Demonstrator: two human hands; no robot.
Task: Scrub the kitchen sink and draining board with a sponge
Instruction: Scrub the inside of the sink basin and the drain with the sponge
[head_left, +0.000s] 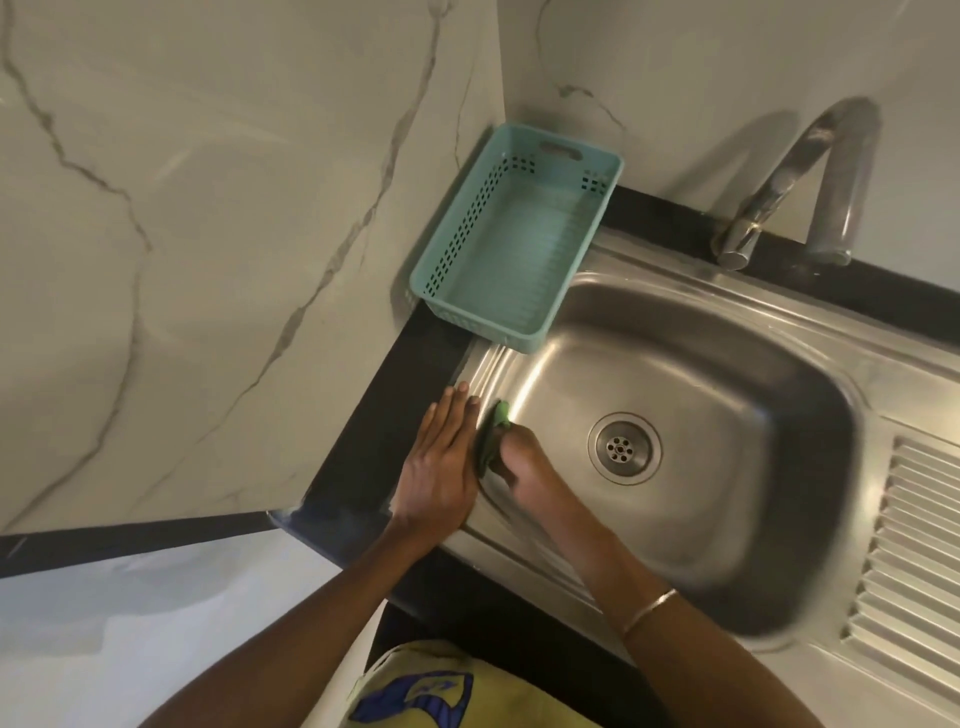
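Observation:
A stainless steel sink (727, 395) fills the middle and right, its drain (623, 448) at the bowl's centre. The ribbed draining board (914, 561) lies at the right edge. My right hand (524, 467) grips a green sponge (493, 431) and presses it against the bowl's left inner wall, just below the rim. My left hand (441, 467) lies flat with straight fingers on the sink's left rim and the black counter edge, right beside the sponge.
A teal plastic basket (462, 244) stands at the back left corner, overhanging the sink rim. A curved metal tap (795, 182) rises behind the bowl. Marble-look walls close in the left and back. The black counter (374, 431) runs along the left.

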